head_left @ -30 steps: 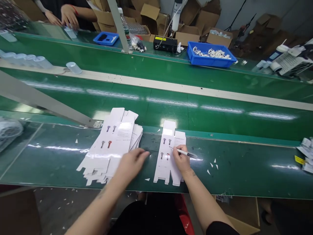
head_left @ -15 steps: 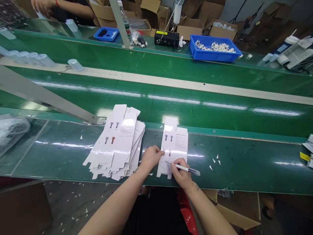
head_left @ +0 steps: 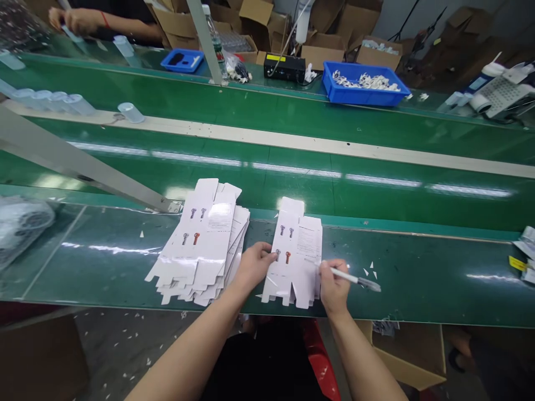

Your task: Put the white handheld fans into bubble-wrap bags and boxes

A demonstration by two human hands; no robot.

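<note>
A flattened white carton (head_left: 292,239), printed with small pictures and text, lies on a small pile at the bench's near edge. At its left edge is my left hand (head_left: 254,266), closed, the fingertips gripping the carton's margin. My right hand (head_left: 335,287) is wrapped round a white pen (head_left: 355,278) with a clear grey end, by the carton's right edge. The pen's front tip is hard to make out. Left of both hands, a taller, uneven stack of the same flattened cartons (head_left: 200,245) rests on the bench.
Small white paper scraps (head_left: 370,272) lie to the right. A slanted metal post (head_left: 125,181) rises behind the stack. Beyond the green belt (head_left: 259,150) are a blue bin (head_left: 363,94) of white parts, plastic cups (head_left: 131,112) and a co-worker's hands (head_left: 79,21).
My right hand and pen have moved right, from over the carton's lower middle to its right edge. My left hand has shifted slightly left and stays at the carton's left edge.
</note>
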